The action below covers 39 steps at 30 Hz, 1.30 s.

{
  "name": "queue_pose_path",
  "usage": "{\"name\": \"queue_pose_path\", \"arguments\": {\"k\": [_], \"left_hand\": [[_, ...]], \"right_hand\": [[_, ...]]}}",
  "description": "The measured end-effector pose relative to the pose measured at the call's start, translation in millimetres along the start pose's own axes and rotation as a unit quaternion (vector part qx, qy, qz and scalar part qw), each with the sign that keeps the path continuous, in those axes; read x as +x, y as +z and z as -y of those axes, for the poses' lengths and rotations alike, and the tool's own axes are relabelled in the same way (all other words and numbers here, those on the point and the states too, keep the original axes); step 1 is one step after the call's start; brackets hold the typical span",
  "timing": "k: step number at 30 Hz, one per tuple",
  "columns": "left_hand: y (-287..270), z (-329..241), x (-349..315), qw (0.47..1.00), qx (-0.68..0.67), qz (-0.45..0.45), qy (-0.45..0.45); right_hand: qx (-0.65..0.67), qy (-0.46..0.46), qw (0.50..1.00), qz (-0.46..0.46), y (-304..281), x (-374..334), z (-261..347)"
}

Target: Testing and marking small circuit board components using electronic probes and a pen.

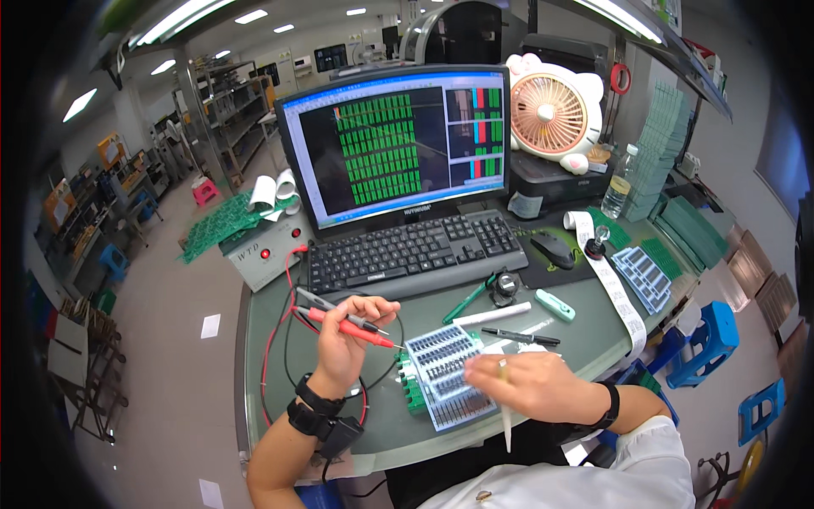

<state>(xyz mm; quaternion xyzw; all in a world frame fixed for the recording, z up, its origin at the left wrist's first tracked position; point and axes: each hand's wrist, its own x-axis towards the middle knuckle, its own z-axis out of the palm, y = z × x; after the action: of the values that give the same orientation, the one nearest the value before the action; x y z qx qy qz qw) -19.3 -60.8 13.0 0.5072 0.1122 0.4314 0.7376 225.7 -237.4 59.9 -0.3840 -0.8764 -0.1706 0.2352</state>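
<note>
My left hand (341, 343) is closed round a pair of test probes: a red probe (354, 330) and a black probe (326, 307) with a grey-looking body. Their tips point right, toward the top left corner of a pale blue panel (458, 417) with rows of dark slots. Under the panel, green comb-edged boards (410, 383) stick out at the left. Over the panel's right side, my right hand (530, 386) is closed on a slim white pointed tool (507, 428), whose lower end hangs below the fingers. The hand hides part of the panel.
Behind the panel stand a keyboard (415, 250) and a monitor (390, 153). A pen (521, 337), a white tube (493, 313) and a teal cutter (554, 305) lie close by. Probe leads (268, 365) loop at left. A paper strip (621, 305) trails off the right edge.
</note>
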Motion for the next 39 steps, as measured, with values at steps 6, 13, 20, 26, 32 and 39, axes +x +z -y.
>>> {"name": "queue_pose_path", "arguments": {"k": [6,13,20,26,32,39], "left_hand": [[41,-3,-5,0.99,0.126,0.039,0.041],[55,-34,21,0.979,0.186,0.008,-0.082],[55,-6,36,0.89,0.345,0.165,-0.247],[62,-22,36,0.859,0.353,0.261,-0.263],[34,-39,13,0.903,0.313,0.143,-0.258],[-12,-28,-11,0.975,0.159,-0.024,-0.153]], "right_hand": [[0.182,0.193,0.95,-0.167,6,-3,-20],[0.421,0.279,0.831,-0.235,-6,-14,-39],[0.442,0.293,0.828,-0.183,17,3,-55],[0.588,0.322,0.742,0.02,35,52,-62],[0.668,0.341,0.661,0.025,68,65,-72],[0.699,0.346,0.619,0.093,77,64,-76]]}}
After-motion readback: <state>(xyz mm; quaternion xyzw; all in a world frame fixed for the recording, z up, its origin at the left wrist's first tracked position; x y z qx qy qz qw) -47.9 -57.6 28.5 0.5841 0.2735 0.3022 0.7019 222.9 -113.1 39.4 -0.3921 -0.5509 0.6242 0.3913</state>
